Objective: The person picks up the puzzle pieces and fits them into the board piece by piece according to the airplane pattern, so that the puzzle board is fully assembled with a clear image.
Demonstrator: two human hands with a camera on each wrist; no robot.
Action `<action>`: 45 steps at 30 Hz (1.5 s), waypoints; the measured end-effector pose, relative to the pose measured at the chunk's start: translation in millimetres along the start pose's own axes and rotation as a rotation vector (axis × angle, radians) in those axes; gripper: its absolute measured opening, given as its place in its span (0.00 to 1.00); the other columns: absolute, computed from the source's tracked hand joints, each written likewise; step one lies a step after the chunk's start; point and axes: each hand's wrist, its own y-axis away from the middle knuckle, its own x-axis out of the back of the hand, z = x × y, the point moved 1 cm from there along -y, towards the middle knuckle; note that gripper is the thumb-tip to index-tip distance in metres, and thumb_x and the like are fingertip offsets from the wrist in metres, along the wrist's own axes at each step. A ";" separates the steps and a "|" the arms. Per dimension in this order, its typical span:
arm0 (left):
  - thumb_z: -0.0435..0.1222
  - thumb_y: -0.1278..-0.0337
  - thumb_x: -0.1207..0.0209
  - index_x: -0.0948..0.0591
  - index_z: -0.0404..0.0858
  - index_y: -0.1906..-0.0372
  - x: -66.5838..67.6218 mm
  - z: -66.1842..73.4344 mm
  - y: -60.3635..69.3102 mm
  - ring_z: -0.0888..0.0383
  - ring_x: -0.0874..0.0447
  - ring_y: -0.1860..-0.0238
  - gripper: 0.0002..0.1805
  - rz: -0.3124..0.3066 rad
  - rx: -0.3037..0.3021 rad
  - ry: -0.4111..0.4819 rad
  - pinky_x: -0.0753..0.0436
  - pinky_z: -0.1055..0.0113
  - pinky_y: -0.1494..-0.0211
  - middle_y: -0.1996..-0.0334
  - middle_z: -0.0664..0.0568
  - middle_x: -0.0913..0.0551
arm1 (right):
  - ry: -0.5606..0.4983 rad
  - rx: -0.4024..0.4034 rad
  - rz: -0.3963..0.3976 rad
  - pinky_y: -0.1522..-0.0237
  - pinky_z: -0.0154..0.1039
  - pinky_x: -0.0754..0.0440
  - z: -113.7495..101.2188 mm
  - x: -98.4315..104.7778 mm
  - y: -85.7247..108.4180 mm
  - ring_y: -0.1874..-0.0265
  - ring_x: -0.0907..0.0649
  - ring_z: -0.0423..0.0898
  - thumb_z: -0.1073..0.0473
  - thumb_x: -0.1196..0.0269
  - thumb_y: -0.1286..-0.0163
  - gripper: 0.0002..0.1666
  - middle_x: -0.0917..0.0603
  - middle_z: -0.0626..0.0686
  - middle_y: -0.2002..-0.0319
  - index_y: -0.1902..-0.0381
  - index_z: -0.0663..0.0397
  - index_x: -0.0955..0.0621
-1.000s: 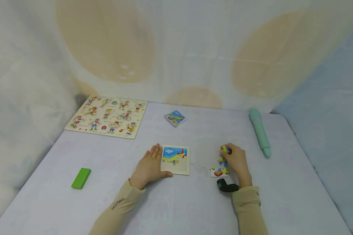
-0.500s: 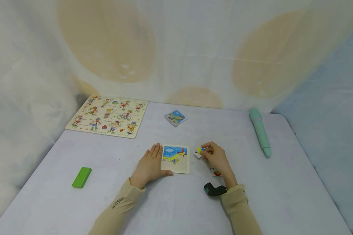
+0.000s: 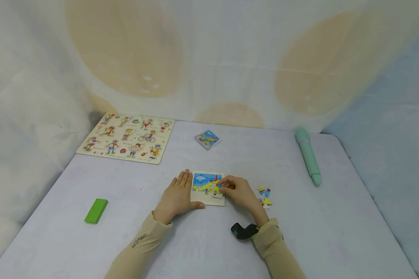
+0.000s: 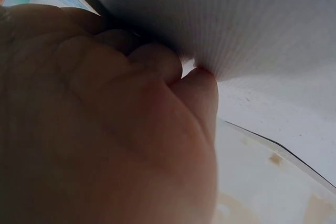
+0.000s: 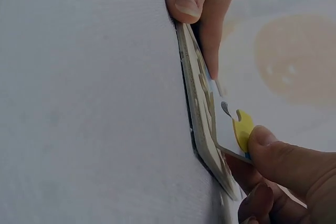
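A small square jigsaw puzzle board (image 3: pixel 199 198) lies on the table, its upper part filled with a blue and yellow picture. My left hand (image 3: pixel 174 199) rests flat along the board's left side, fingers straight, thumb at its lower edge. The right hand (image 3: pixel 240 192) pinches a white and yellow puzzle piece (image 3: pixel 216 193) between thumb and fingers over the board's lower right. In the right wrist view this puzzle piece (image 5: pixel 242 130) is tilted against the board; how much of it touches cannot be told. The left wrist view shows mostly the left hand (image 4: pixel 121 129), close and dark.
Several loose puzzle pieces (image 3: pixel 266 202) lie right of the right hand. Farther right is a mint-green stick with a rounded head (image 3: pixel 308 157). A small square picture (image 3: pixel 208 140) and a large figure puzzle board (image 3: pixel 130 136) lie behind. At left sits a green block (image 3: pixel 96 211).
From the loose pieces, the right hand has moved left with the puzzle piece pinched, and is now over the board's lower right. The left hand stays in place.
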 end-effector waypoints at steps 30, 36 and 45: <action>0.65 0.56 0.36 0.46 0.26 0.26 0.9 -0.6 0.0 0.42 0.51 0.23 0.63 0.014 -0.010 0.014 0.43 0.48 0.23 0.24 0.35 0.48 | 0.017 -0.038 -0.040 0.66 0.32 0.26 5.6 5.1 0.5 0.68 0.24 0.41 0.58 0.35 0.35 0.15 0.19 0.49 0.62 0.50 0.50 0.18; 0.65 0.56 0.35 0.47 0.26 0.26 0.5 -0.5 -0.6 0.41 0.52 0.23 0.63 0.012 -0.010 0.013 0.44 0.48 0.23 0.24 0.35 0.49 | 0.032 -0.022 0.015 0.67 0.32 0.23 15.5 35.2 4.1 0.66 0.21 0.42 0.55 0.39 0.30 0.17 0.18 0.53 0.59 0.46 0.54 0.20; 0.65 0.56 0.36 0.47 0.27 0.26 0.5 -0.3 -0.4 0.41 0.52 0.23 0.63 0.006 -0.008 0.021 0.45 0.48 0.22 0.24 0.35 0.49 | 0.095 -0.130 0.098 0.60 0.35 0.23 50.1 103.6 24.9 0.53 0.19 0.55 0.53 0.41 0.28 0.23 0.19 0.62 0.50 0.39 0.58 0.24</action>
